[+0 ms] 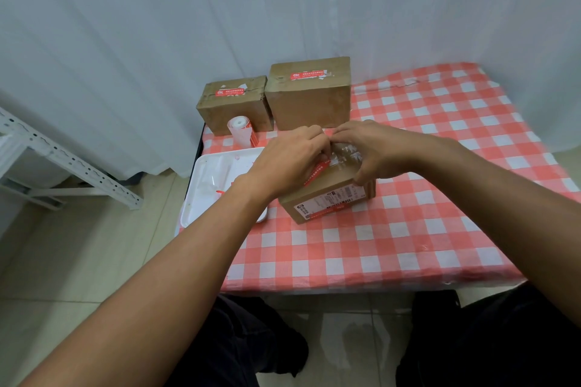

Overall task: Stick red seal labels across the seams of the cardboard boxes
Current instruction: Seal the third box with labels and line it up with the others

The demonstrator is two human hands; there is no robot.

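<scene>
A small cardboard box (327, 198) with a shipping label on its front stands on the checked tablecloth (408, 229) near the middle. A red seal label (316, 170) lies across its top. My left hand (292, 160) rests on the label's left part, fingers bent down onto it. My right hand (371, 151) presses on the box top at the right, thumb down its side. Two more cardboard boxes stand at the back: a small one (234, 107) and a larger one (309, 94), each with a red label on top.
A roll of red labels (240, 130) stands before the small back box. A white tray (213, 185) with backing scraps sits at the table's left edge. A metal rack (63, 160) stands on the floor to the left. White curtains hang behind.
</scene>
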